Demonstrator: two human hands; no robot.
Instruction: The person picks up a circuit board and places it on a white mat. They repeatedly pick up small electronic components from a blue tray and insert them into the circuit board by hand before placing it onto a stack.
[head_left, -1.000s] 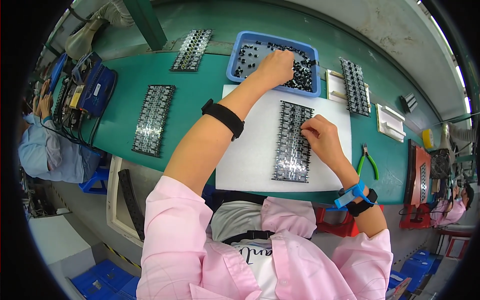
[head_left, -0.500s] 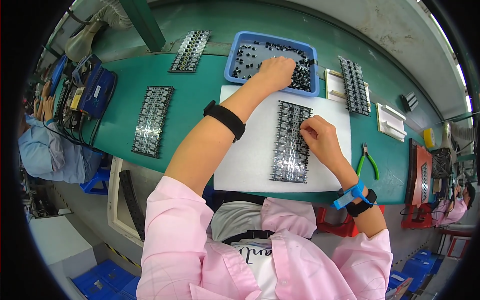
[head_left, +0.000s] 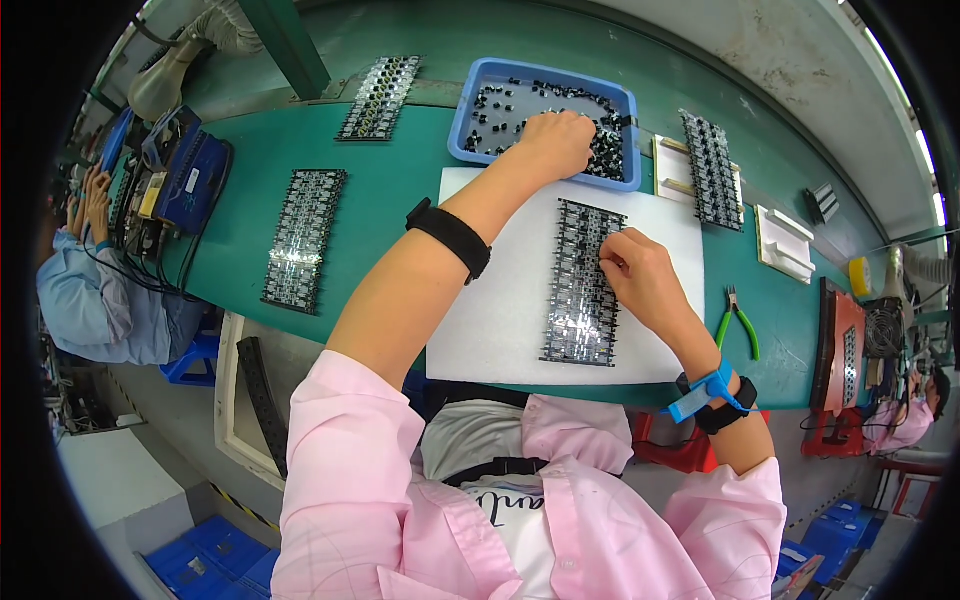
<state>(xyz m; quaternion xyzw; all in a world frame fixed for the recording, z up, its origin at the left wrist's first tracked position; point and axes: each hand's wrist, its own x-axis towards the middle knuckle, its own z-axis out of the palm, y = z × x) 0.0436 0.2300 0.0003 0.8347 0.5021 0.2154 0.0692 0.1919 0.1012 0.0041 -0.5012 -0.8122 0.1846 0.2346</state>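
A dark circuit panel (head_left: 583, 290) lies on a white mat (head_left: 480, 310). At its right edge, the right hand (head_left: 640, 272) has thumb and fingers drawn narrow; any hold is unclear. Beyond, the left hand (head_left: 557, 145) dips into a blue tray (head_left: 460, 122) of small black parts (head_left: 607, 160), its grip hidden.

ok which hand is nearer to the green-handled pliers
Right: the right hand is at the right side of the circuit board, just left of the green-handled pliers. The left hand is farther off, over the blue tray.
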